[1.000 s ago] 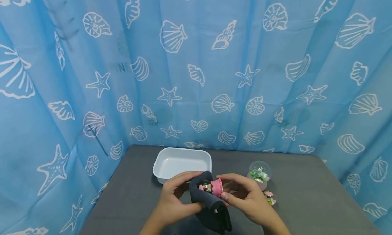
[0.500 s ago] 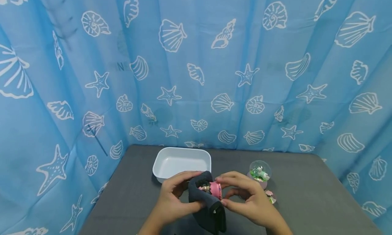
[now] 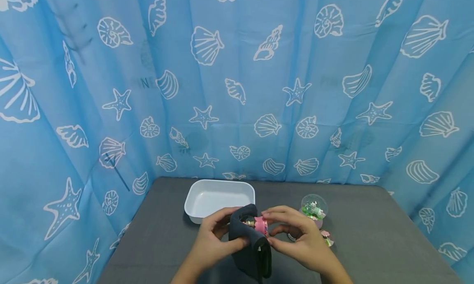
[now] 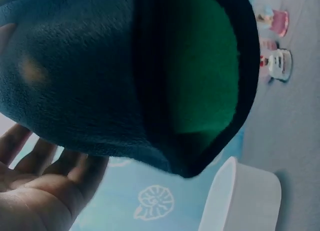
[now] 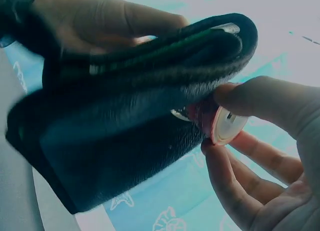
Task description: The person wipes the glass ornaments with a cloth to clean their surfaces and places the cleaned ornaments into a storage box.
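A folded dark blue-grey cloth [image 3: 244, 255] is wrapped round a small snow globe [image 3: 261, 225], whose scalloped pink base sticks out to the right. My left hand [image 3: 214, 236] grips the cloth from the left, thumb in front and fingers behind. On the other side my right hand [image 3: 296, 236] pinches the base between thumb and fingertips. The right wrist view shows the base's pale round underside [image 5: 231, 127] between those fingers. Most of the clear dome is hidden in the cloth. In the left wrist view the fold of the cloth [image 4: 80, 76] gapes, green-lit inside.
A white rectangular tub [image 3: 218, 197] stands on the grey table [image 3: 370, 230] behind my left hand. To the right are another snow globe [image 3: 314, 210] with a green scene and a small pink-topped figurine [image 3: 326, 237], partly behind my right hand. A blue shell-patterned curtain [image 3: 237, 111] hangs behind.
The pink base sits slightly further into the cloth, with less of the dome showing. The cloth's hanging end has swung a little left. Both hands keep their hold.
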`<state>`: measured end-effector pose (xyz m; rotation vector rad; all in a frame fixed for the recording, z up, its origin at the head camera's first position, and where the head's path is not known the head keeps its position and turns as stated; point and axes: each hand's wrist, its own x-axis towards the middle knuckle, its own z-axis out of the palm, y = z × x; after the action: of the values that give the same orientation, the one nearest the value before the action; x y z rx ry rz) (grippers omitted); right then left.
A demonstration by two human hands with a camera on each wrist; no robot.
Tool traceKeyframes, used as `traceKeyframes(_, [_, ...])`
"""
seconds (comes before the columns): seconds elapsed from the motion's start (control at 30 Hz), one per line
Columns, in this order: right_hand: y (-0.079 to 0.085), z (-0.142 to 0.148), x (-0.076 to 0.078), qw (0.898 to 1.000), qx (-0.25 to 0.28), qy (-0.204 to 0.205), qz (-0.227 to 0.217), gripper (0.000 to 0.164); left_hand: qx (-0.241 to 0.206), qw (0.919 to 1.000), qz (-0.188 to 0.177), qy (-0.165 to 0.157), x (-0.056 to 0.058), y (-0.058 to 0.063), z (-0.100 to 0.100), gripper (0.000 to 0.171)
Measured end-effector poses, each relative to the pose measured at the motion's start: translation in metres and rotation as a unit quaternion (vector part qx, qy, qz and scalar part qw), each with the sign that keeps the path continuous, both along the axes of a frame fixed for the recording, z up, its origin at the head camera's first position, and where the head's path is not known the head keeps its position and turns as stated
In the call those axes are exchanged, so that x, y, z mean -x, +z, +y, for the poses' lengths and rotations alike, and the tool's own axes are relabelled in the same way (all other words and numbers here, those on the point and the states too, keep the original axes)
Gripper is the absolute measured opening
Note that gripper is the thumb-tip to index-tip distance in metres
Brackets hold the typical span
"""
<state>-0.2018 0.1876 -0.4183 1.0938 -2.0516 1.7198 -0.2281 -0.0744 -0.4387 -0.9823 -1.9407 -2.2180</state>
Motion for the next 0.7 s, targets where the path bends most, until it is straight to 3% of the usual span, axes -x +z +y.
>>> traceKeyframes(0.17, [-0.0015, 0.0005, 0.0013, 1.000, 0.000, -0.002, -0.015, 0.052, -0.020, 0.9995, 0.012, -0.019, 0.0010, -0.0025, 0.0009, 0.053])
traceKeyframes(0.33, [-0.0012, -0.0014, -0.0004, 0.998, -0.018, -0.039, -0.043, 0.048, -0.022, 0.9987, 0.045, -0.001, 0.0018, -0.0032, 0.0017, 0.054])
traceKeyframes(0.47, [0.0001, -0.0025, -0.0007, 0.996, -0.031, -0.061, -0.058, 0.042, -0.010, 0.9985, 0.051, 0.014, 0.0004, -0.0013, 0.0014, 0.056])
traceKeyframes(0.7, [0.0028, -0.0042, 0.0003, 0.991, -0.041, -0.044, -0.123, 0.029, 0.003, 0.9970, 0.072, 0.028, -0.0017, 0.0010, 0.0006, 0.058])
